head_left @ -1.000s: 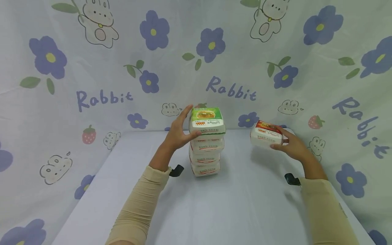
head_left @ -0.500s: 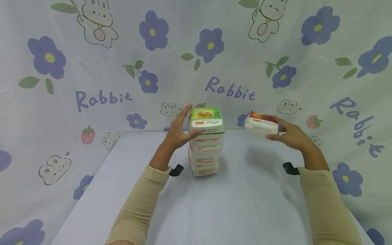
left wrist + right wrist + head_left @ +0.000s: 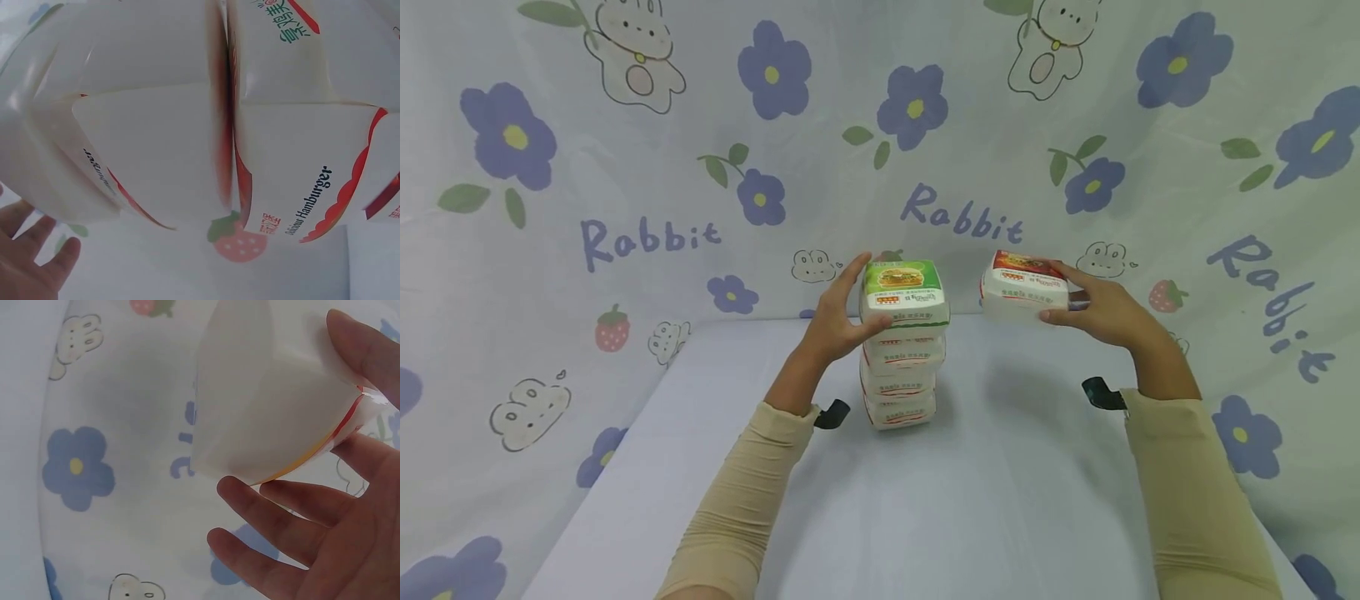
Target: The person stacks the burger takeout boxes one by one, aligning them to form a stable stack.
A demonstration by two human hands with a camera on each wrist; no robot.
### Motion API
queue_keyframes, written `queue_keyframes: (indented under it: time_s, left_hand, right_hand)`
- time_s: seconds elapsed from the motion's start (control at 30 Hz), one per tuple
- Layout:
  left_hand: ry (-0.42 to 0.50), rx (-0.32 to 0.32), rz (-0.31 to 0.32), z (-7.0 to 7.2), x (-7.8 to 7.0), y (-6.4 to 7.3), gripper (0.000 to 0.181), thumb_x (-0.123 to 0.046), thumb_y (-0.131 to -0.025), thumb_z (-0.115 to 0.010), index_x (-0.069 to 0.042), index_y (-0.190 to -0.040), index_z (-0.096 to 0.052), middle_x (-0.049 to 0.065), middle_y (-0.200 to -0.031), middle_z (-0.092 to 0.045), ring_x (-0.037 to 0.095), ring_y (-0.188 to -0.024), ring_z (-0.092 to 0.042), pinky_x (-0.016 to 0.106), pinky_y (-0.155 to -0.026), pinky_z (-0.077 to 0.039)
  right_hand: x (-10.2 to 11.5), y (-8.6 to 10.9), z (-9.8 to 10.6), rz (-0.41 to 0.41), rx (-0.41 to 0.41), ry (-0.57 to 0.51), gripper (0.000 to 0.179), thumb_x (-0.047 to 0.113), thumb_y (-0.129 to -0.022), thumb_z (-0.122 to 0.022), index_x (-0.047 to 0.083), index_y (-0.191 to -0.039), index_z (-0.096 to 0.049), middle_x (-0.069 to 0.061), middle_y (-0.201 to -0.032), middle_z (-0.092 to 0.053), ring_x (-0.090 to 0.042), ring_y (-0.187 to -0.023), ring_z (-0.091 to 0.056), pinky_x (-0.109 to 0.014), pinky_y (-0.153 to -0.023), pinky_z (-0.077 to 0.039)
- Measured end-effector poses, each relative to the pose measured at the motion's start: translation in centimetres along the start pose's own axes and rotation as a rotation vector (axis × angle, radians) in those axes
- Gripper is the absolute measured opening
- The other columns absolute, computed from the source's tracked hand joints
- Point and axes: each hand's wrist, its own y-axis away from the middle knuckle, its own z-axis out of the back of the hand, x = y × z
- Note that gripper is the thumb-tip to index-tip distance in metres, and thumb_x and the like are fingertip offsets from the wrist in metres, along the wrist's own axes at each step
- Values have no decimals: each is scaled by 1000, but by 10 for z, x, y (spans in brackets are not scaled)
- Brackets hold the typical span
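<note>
Several white hamburger boxes form an upright stack on the table, topped by a green-lidded hamburger box. My left hand holds that top box at its left side, thumb across the front and fingers toward the back corner; in the left wrist view some fingers spread beside it. To the right of the stack, my right hand grips a red-lidded hamburger box by its right end, raised above the table. In the right wrist view, the thumb presses this box, with two fingertips spread below it.
The white table reaches back to a curtain printed with rabbits and flowers. A small black device sits at my left wrist, another black device at my right. Beige sleeves cover both forearms.
My right hand has carried the red-lidded hamburger box up and to the left, closer to the stack. My left hand stays on the green-lidded box, and the stack keeps its place.
</note>
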Motion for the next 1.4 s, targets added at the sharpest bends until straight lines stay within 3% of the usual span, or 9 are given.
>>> queue_keyframes:
  time_s: [0.27, 0.57, 1.1, 1.4]
  left_hand:
    - [1, 6, -5, 0, -1, -2, 102, -73, -77, -61, -18, -155, -25, -2, -157, -27, 16, -143, -24, 52, -112, -26]
    - [-16, 0, -29, 1, -4, -4, 101, -75, -76, -60, -22, -155, -25, -3, -157, -28, 15, -142, -25, 49, -112, -26]
    - [-27, 14, -12, 2, -11, -10, 99, -71, -77, -62, -26, -156, -23, -4, -157, -28, 16, -142, -26, 55, -110, -28]
    - [-56, 19, 10, 3, -15, -12, 99, -74, -76, -60, -29, -156, -22, -7, -157, -26, 15, -142, -25, 55, -110, -27]
  right_hand:
    - [23, -7, 17, 33, 0, 19, 95, 58, -82, -70, 44, -155, -11, -23, -143, -41, -50, -125, -44, -65, -87, -46]
    - [45, -15, 24, 82, -15, 4, 94, 62, -79, -71, 49, -152, -13, -20, -145, -41, -47, -124, -46, -64, -87, -47]
    - [85, -25, 14, 157, -31, -66, 92, 59, -78, -73, 54, -150, -16, -13, -145, -44, -43, -126, -46, -64, -91, -44]
    - [95, -31, 6, 177, -18, -58, 93, 58, -77, -74, 53, -150, -16, -9, -149, -41, -41, -129, -44, -62, -90, -46]
